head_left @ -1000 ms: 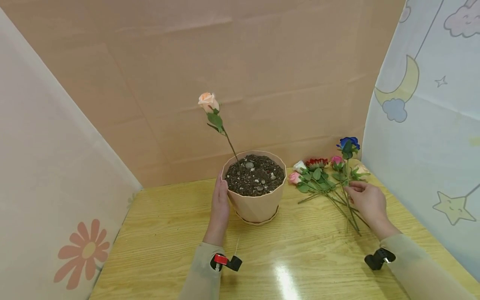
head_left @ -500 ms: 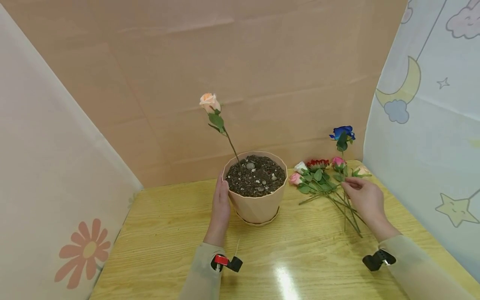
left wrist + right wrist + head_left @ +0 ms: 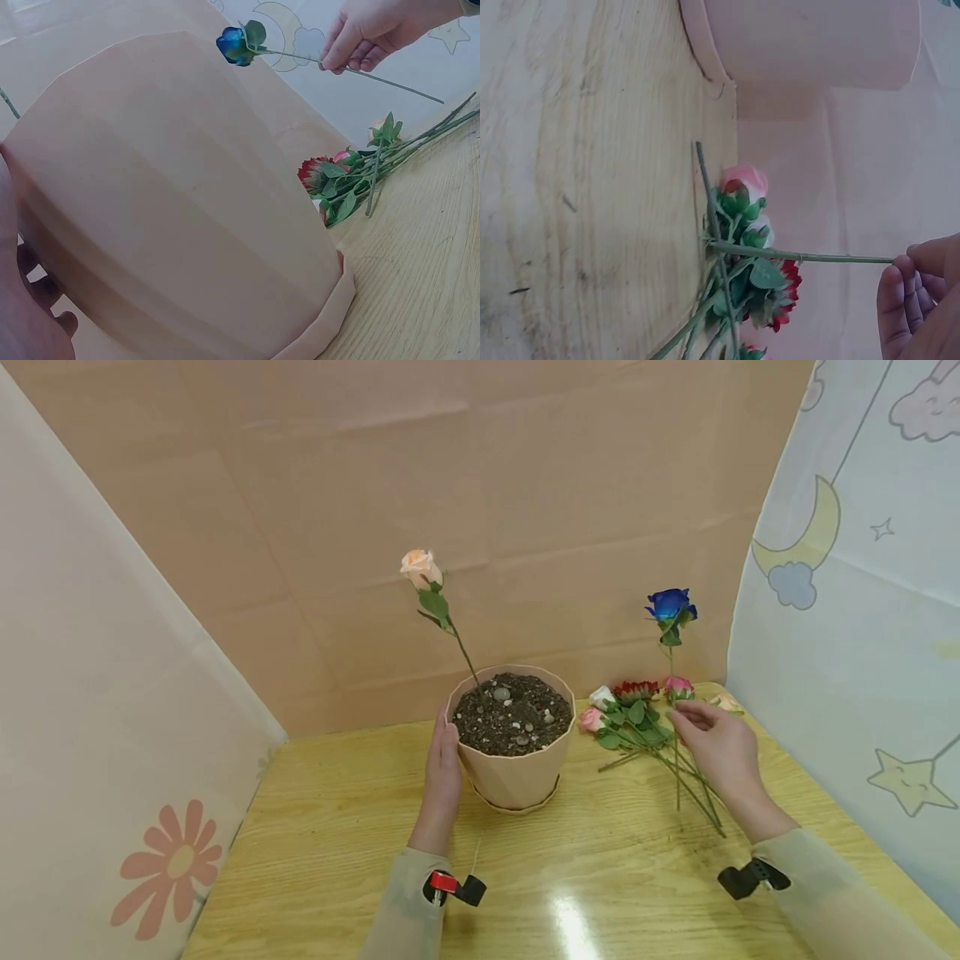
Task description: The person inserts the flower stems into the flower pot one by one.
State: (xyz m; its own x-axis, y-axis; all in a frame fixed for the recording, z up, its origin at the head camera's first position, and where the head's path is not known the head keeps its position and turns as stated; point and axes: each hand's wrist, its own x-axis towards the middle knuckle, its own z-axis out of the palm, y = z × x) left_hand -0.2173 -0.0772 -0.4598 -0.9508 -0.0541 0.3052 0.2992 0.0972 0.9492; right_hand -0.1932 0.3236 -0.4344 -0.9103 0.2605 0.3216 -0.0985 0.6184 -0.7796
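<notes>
A blue rose (image 3: 671, 605) stands upright in my right hand (image 3: 720, 752), which pinches its green stem between thumb and fingers. The right wrist view shows the fingertips (image 3: 900, 262) on that stem (image 3: 840, 259); the bloom lies outside that view. My left hand (image 3: 442, 768) rests against the left side of a beige flowerpot (image 3: 517, 777), thumb near the rim, other fingers partly hidden behind the wall. Dark soil (image 3: 510, 714) with pebbles fills the pot. A peach rose (image 3: 422, 568) rises from the soil at the left, leaning left.
Right of the pot several cut flowers lie on the wooden table (image 3: 345, 827): a white rose (image 3: 602, 697), a light pink rose (image 3: 592, 720), a dark red flower (image 3: 636, 691), a bright pink rose (image 3: 678, 687). Fabric walls (image 3: 840, 677) enclose the back and sides.
My right hand has lifted the blue rose and brought it leftward, clear of the flowers on the table. The left hand stays on the pot.
</notes>
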